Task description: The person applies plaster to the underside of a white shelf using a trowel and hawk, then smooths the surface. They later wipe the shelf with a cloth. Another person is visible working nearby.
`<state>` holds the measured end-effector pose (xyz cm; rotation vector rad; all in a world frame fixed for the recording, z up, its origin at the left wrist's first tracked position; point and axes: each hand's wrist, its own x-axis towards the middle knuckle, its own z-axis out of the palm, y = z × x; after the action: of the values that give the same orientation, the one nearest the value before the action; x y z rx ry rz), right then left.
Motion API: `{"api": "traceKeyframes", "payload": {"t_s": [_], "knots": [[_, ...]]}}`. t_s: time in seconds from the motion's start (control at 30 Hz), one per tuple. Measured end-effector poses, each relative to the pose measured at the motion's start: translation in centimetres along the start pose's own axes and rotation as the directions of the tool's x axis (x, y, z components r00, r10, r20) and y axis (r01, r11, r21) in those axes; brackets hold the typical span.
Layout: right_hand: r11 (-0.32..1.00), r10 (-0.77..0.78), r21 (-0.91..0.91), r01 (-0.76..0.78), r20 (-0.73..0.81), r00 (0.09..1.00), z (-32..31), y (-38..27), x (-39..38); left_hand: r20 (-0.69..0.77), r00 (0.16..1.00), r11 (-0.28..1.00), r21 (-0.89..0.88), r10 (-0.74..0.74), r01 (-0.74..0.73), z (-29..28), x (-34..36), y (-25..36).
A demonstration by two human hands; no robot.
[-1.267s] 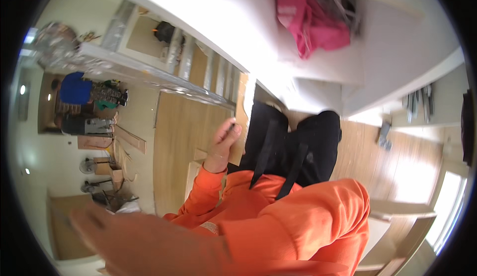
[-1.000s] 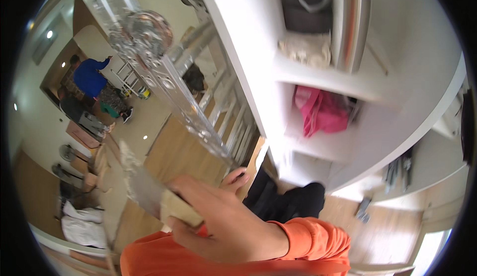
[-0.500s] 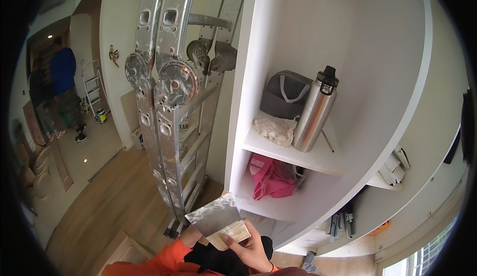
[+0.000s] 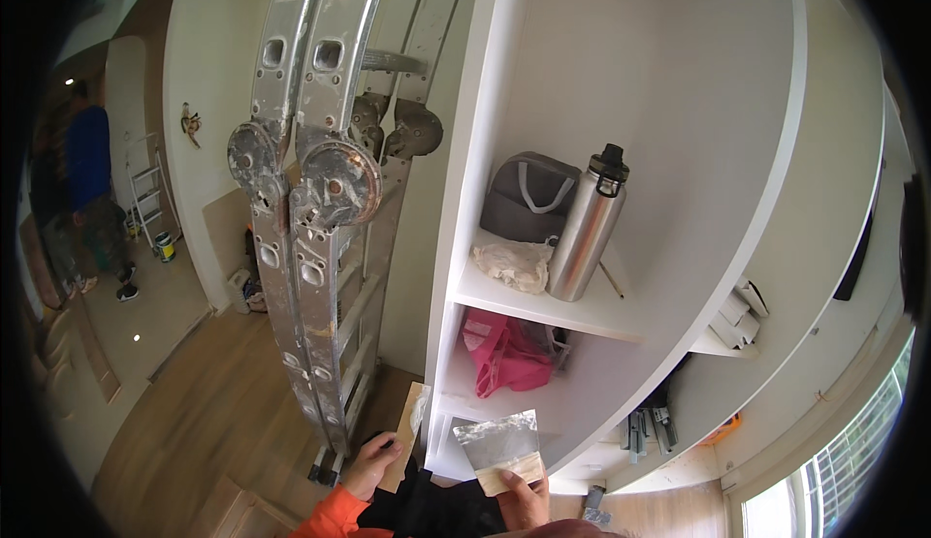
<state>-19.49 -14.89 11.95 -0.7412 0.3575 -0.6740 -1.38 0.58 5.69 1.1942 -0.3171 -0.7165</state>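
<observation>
My left hand (image 4: 369, 464) is closed round a narrow, flat, tan wooden-looking tool (image 4: 402, 446), held nearly upright with white putty near its upper end. Its exact kind is unclear. To the right, my right hand (image 4: 526, 501) grips a putty knife (image 4: 498, 441) by its wooden handle, thumb on top. The knife's wide metal blade points up and away, with whitish smears along its far edge. The two tools are apart, in front of the lower part of a white shelf unit (image 4: 465, 150).
A paint-spattered folding ladder (image 4: 335, 189) stands at left. Shelves hold a steel bottle (image 4: 587, 233), grey bag (image 4: 530, 199), crumpled plastic (image 4: 512, 265) and pink bag (image 4: 506, 354). Far left, a person in blue (image 4: 89, 155) stands near a stepladder (image 4: 147, 194) and paint can (image 4: 165, 246).
My hands were close together, with the left mostly behind the blade; now they are apart. The putty knife has moved right, and the tan tool now shows in my left hand. The view has shifted slightly.
</observation>
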Motion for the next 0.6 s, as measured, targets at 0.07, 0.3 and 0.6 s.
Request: {"api": "traceKeyframes", "payload": {"t_s": [0.07,0.3,0.6], "knots": [[0.999,-0.026,0.037,0.026,0.009,1.000,0.3,0.0,-0.2,0.017,1.000,1.000,-0.005,0.021,-0.021,-0.2,0.1,-0.3],[0.995,-0.101,0.013,0.102,-0.057,0.993,0.8,-1.0,-1.7,0.095,0.995,0.997,-0.074,0.009,-0.002,0.4,1.0,-1.6],[0.848,-0.528,-0.191,0.495,-0.217,0.821,-0.6,-9.1,-1.6,0.317,0.939,0.988,-0.035,-0.133,0.152,4.7,2.0,-3.0]]}}
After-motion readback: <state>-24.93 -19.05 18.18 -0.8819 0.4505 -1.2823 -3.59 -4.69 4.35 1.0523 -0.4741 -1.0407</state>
